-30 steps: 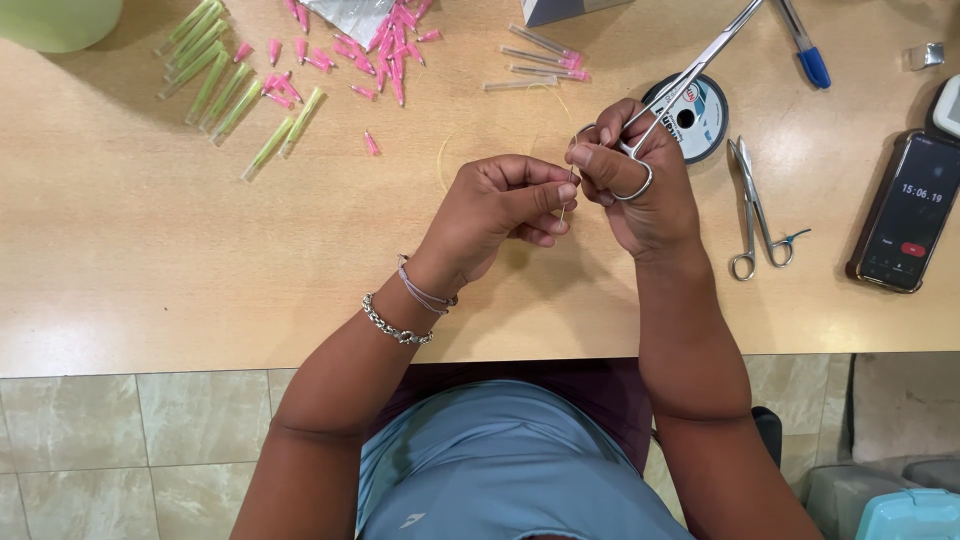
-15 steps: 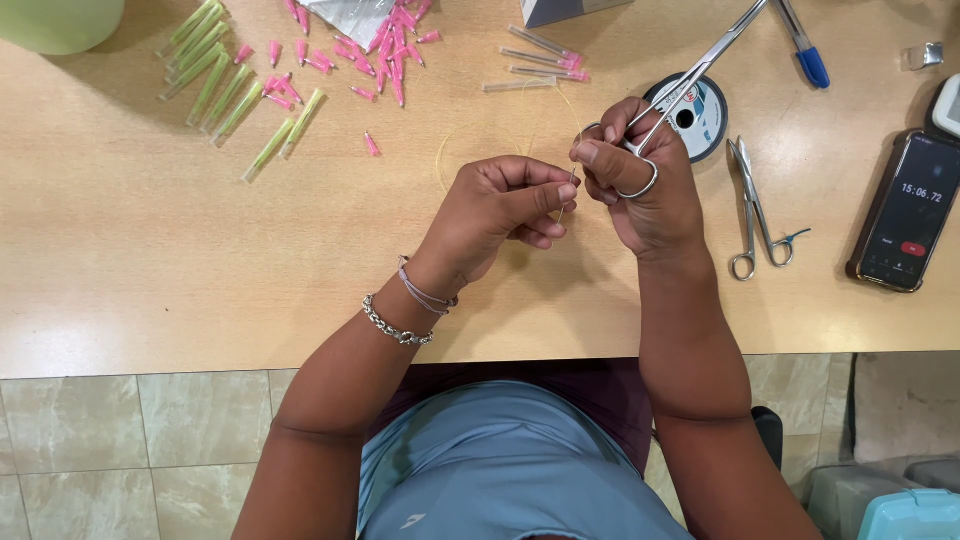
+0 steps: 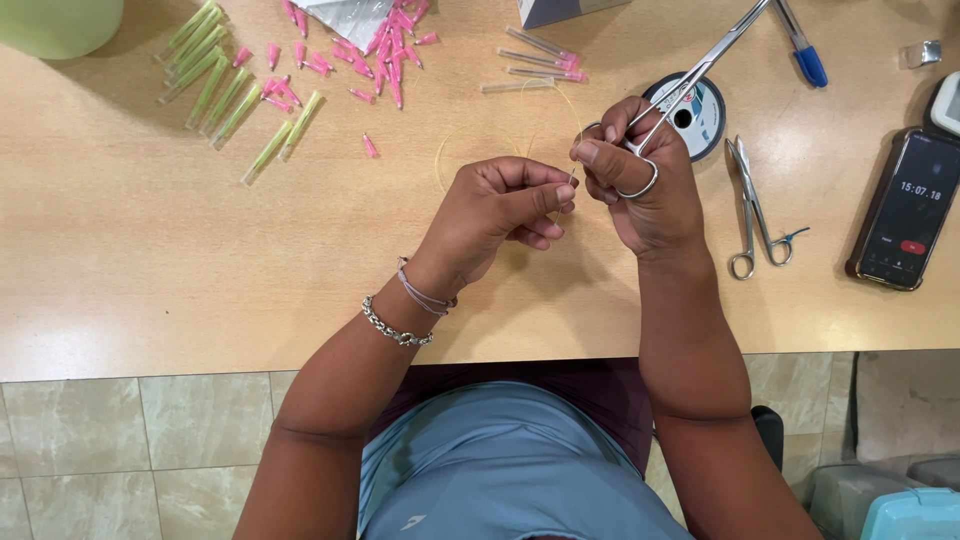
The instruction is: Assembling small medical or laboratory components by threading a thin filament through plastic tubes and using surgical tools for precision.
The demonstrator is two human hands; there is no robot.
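— Left hand [image 3: 500, 205]?
— Curled into a narrow pinch, thumb against forefinger, on a fine yellowish thread [image 3: 470, 135]. Resting low over the wooden tabletop [image 3: 150, 260], two bracelets at the wrist.

— Right hand [image 3: 645, 180]?
— Just beside the left, almost touching. Grip closed around the ring handles of steel forceps [image 3: 690, 78], one finger through a ring, slim tips pointing up and away to the right.

— Thread's path?
— Looping faintly from the pinch up over the tabletop, then back toward the two hands. Too thin to trace fully; contact with the forceps tips not discernible.

— Close by?
— Small round spool [image 3: 692, 118] directly behind the right hand, partly under the forceps. Second pair of steel scissors-style forceps [image 3: 755, 215] lying flat to the right. Farther right, a dark phone [image 3: 905, 210] with a lit screen.

— Far edge of the tabletop?
— Scattered pink needle caps [image 3: 385, 50] near a silver foil packet [image 3: 350, 15]. Pale green tubes [image 3: 225, 85] in a loose pile at the left. A few clear tubes with pink ends [image 3: 540, 58] near the middle. Blue pen [image 3: 805, 55] at upper right.
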